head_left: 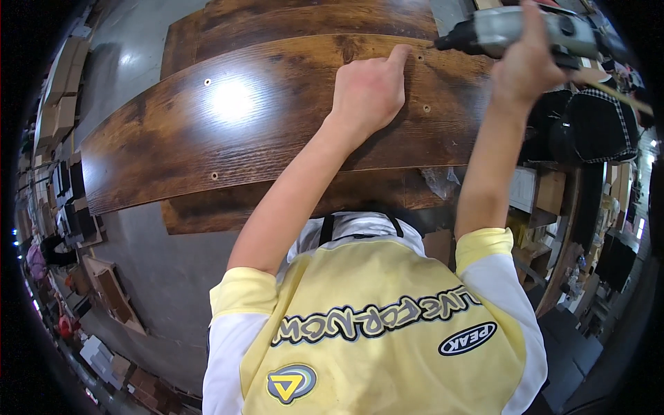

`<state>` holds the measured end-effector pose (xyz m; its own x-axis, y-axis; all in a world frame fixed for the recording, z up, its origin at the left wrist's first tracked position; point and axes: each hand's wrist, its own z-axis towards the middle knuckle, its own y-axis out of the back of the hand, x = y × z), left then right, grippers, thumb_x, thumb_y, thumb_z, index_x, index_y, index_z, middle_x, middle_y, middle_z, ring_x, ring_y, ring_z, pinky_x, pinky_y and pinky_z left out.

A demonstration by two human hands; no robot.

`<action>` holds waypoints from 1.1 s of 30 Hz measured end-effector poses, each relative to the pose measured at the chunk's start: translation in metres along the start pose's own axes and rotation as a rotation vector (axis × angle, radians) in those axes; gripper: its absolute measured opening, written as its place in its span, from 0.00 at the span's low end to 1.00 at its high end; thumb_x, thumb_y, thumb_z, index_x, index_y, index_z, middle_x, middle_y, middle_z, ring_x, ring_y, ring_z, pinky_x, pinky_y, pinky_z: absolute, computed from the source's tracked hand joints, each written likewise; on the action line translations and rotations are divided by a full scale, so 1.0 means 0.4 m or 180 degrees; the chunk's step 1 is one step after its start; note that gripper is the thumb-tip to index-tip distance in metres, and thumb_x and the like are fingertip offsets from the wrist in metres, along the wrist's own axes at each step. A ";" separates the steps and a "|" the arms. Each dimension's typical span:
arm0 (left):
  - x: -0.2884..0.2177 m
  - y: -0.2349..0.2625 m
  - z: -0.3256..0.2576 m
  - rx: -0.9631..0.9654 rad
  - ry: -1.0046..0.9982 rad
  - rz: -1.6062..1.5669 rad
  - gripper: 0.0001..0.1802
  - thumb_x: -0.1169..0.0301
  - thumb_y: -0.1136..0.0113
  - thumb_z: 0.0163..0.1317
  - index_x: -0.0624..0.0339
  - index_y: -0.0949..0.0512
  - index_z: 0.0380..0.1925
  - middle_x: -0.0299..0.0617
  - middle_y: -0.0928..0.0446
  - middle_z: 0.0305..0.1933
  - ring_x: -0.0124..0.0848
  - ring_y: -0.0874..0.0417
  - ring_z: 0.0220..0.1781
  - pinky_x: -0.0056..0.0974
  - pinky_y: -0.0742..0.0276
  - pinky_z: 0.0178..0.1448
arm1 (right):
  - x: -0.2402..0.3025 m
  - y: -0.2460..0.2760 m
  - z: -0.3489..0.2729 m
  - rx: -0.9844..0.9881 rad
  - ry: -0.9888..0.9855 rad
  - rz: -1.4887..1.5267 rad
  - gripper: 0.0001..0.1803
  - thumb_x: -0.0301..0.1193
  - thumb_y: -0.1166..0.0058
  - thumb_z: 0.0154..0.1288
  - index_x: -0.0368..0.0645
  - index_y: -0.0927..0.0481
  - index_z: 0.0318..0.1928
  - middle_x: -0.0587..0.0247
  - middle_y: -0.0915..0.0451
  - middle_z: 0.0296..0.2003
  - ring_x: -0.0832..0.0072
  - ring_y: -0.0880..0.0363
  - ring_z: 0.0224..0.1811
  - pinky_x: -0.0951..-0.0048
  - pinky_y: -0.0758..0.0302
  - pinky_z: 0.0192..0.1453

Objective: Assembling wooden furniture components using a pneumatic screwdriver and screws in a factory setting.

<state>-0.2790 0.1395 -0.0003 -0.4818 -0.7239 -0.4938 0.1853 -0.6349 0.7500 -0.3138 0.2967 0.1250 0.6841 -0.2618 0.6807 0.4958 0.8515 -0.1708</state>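
Observation:
A long dark-brown wood-grain board (pixel 290 142) with a curved far edge lies across in front of me. It has round holes, two on the left and two on the right. My left hand (pixel 370 90) rests on its far part, fingers curled under and one digit stretched toward the far edge; anything inside the curled fingers is hidden. A grey and black power drill (pixel 499 31) is gripped in my right hand (pixel 527 76), slightly blurred. Its black nose points left, above the board's far right part, close to my left hand.
Another brown board (pixel 214 207) lies beneath the long one. A black bag-like item with checked trim (pixel 588 128) sits at the right. Clear plastic wrap (pixel 440 181) lies by the near edge. Cardboard boxes (pixel 66 83) line the left, and a wooden frame (pixel 114 294) is on the floor.

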 end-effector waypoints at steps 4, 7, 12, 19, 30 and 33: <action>0.004 0.016 -0.009 0.0216 -0.0144 0.0257 0.25 0.71 0.46 0.68 0.42 0.24 0.65 0.45 0.16 0.27 0.45 0.14 0.27 0.46 0.18 0.32 | 0.051 0.067 0.059 0.0047 -0.0896 0.0664 0.12 0.23 0.47 0.66 0.33 0.23 0.49 0.47 0.16 0.42 0.54 0.16 0.50 0.55 0.22 0.63; 0.002 0.006 -0.008 0.0280 -0.0330 0.0532 0.30 0.72 0.47 0.66 0.39 0.27 0.70 0.43 0.16 0.28 0.44 0.14 0.28 0.46 0.18 0.32 | 0.066 0.223 0.000 0.0739 -0.1627 0.1218 0.16 0.24 0.44 0.65 0.34 0.25 0.52 0.51 0.20 0.43 0.58 0.18 0.50 0.55 0.25 0.66; -0.015 0.008 -0.012 0.0472 -0.0293 0.0781 0.28 0.72 0.49 0.66 0.36 0.23 0.66 0.43 0.15 0.34 0.44 0.13 0.34 0.48 0.17 0.39 | 0.109 0.422 -0.134 0.1165 -0.2421 0.0714 0.29 0.29 0.39 0.59 0.30 0.26 0.61 0.51 0.17 0.36 0.63 0.16 0.39 0.66 0.19 0.46; -0.036 -0.005 -0.044 0.0215 -0.0308 0.0737 0.24 0.71 0.48 0.68 0.38 0.20 0.62 0.44 0.15 0.34 0.46 0.13 0.36 0.48 0.18 0.41 | 0.132 0.605 -0.285 0.1806 -0.3403 0.0423 0.42 0.19 0.40 0.58 0.35 0.37 0.75 0.56 0.17 0.34 0.70 0.17 0.37 0.67 0.20 0.49; -0.097 0.140 -0.421 -0.2374 0.2268 -0.2031 0.16 0.63 0.44 0.77 0.57 0.24 0.28 0.25 0.33 0.25 0.18 0.31 0.31 0.27 0.36 0.34 | 0.163 0.774 -0.373 0.1612 -0.3358 0.0627 0.46 0.16 0.42 0.59 0.41 0.42 0.78 0.59 0.18 0.32 0.70 0.17 0.36 0.68 0.19 0.45; -0.050 0.259 -0.539 -0.2681 0.3545 -0.1892 0.26 0.49 0.37 0.72 0.42 0.38 0.20 0.20 0.46 0.19 0.16 0.50 0.19 0.29 0.58 0.23 | 0.153 0.805 -0.350 0.1148 -0.3660 0.0882 0.44 0.21 0.42 0.58 0.38 0.40 0.77 0.56 0.17 0.32 0.67 0.16 0.34 0.68 0.19 0.44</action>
<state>-0.0655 0.0299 -0.0075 0.1411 0.1013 -0.9848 0.8095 -0.5845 0.0559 -0.0373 0.4910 0.0121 -0.2151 0.3432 0.9143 0.1086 0.9388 -0.3269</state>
